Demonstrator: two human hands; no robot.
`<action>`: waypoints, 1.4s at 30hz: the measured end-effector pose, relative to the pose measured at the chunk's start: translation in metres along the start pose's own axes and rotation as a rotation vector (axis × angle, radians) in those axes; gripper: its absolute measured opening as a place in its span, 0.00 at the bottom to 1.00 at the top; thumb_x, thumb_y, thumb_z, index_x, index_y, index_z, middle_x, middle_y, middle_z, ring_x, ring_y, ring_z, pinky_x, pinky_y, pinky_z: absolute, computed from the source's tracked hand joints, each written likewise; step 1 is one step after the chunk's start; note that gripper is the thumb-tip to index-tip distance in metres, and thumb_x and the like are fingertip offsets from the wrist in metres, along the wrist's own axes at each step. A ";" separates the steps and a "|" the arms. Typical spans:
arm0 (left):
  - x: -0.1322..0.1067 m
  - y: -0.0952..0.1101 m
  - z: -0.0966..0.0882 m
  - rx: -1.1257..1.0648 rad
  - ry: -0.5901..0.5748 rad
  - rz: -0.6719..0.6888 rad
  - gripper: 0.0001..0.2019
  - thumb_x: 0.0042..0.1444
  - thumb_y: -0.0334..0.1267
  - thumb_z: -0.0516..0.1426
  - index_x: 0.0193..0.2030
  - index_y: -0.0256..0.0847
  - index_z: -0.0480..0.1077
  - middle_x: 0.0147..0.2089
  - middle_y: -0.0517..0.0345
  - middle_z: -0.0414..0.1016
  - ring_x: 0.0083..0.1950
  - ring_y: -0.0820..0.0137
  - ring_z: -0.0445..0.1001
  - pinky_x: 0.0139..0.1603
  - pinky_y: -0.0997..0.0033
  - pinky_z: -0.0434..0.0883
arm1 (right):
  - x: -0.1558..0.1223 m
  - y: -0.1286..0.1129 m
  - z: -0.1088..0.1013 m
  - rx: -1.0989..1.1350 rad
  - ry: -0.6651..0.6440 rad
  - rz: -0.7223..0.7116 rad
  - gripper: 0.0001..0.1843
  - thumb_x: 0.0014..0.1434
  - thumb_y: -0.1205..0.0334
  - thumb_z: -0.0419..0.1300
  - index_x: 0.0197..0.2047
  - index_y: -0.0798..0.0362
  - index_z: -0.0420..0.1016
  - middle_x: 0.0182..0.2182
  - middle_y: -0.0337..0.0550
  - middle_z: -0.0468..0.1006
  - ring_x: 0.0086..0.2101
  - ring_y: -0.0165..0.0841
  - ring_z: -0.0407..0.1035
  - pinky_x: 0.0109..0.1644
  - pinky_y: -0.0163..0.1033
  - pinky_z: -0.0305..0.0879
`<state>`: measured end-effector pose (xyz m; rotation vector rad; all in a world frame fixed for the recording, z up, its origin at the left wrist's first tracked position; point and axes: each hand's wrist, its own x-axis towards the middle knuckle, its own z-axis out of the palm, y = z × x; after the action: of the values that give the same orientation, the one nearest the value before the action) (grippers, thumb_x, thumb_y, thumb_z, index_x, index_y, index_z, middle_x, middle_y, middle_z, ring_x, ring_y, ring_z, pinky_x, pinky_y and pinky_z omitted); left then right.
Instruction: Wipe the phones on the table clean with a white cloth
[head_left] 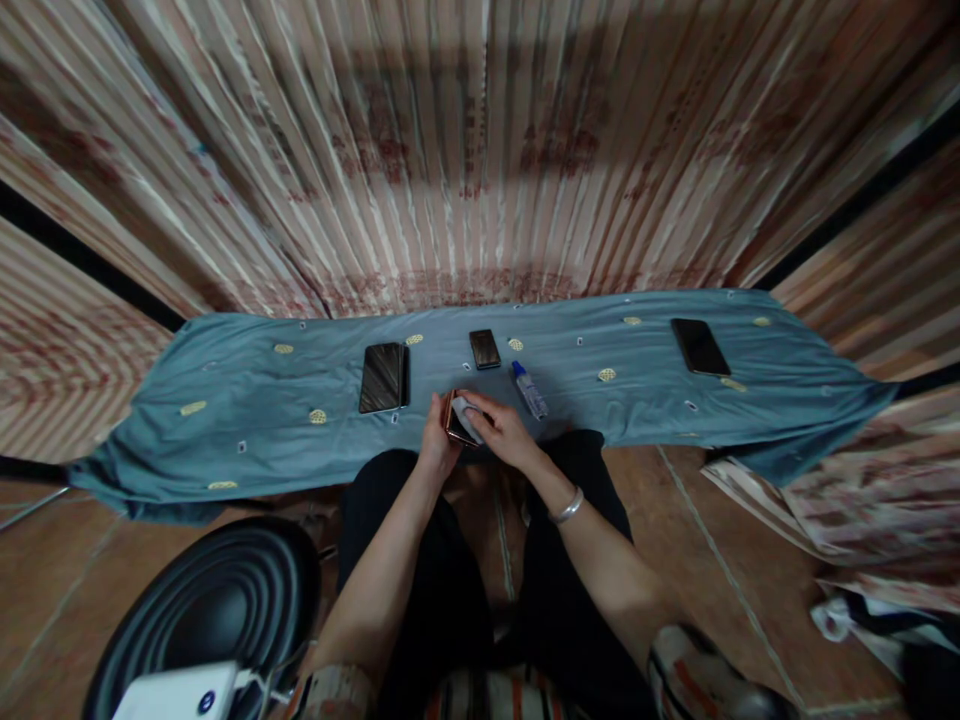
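My left hand (435, 440) grips a small phone (454, 420) by its left edge, just above the near edge of a blue-grey cloth (255, 420). My right hand (504, 428) presses a small white wipe (466, 410) flat against the phone's face, fingers closed over it. A silver bracelet (568, 507) circles the right wrist. Just right of the hands lies a small bottle with a blue cap (529, 388).
On the cloth lie a larger dark phone (383, 377) at left, a small dark phone (484, 348) behind the hands and a black phone (699, 346) at far right. Patterned curtains hang behind. A black round object (210, 610) sits on the floor at lower left.
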<state>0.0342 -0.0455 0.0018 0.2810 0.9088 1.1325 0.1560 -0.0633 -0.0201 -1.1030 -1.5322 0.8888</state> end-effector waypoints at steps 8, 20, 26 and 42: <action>0.005 -0.006 0.000 -0.051 -0.006 -0.041 0.17 0.69 0.44 0.50 0.38 0.37 0.76 0.36 0.53 0.81 0.47 0.63 0.80 0.56 0.64 0.74 | 0.004 0.008 0.008 -0.352 0.085 -0.110 0.30 0.67 0.58 0.53 0.71 0.51 0.60 0.69 0.50 0.64 0.69 0.40 0.56 0.74 0.51 0.51; 0.008 -0.008 -0.003 -0.070 -0.017 -0.013 0.15 0.68 0.40 0.52 0.34 0.36 0.75 0.30 0.58 0.79 0.31 0.73 0.76 0.41 0.73 0.73 | 0.004 0.004 0.007 -0.459 0.179 -0.123 0.17 0.68 0.57 0.53 0.51 0.51 0.81 0.51 0.51 0.81 0.53 0.43 0.71 0.63 0.52 0.65; 0.010 -0.012 -0.007 0.061 -0.090 -0.026 0.21 0.64 0.52 0.55 0.33 0.34 0.77 0.30 0.52 0.80 0.41 0.63 0.81 0.46 0.67 0.75 | 0.006 0.010 0.004 -0.419 0.202 -0.117 0.19 0.69 0.58 0.50 0.55 0.52 0.79 0.52 0.51 0.82 0.54 0.41 0.73 0.62 0.49 0.68; 0.002 -0.005 0.001 -0.045 -0.050 -0.070 0.22 0.69 0.48 0.49 0.33 0.36 0.75 0.28 0.54 0.79 0.43 0.64 0.81 0.51 0.67 0.75 | 0.002 0.008 0.009 -0.504 0.203 -0.185 0.18 0.69 0.60 0.52 0.54 0.54 0.79 0.61 0.55 0.74 0.60 0.43 0.69 0.67 0.53 0.65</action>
<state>0.0381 -0.0456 -0.0015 0.2376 0.8421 1.0758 0.1488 -0.0590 -0.0294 -1.3304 -1.6971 0.2551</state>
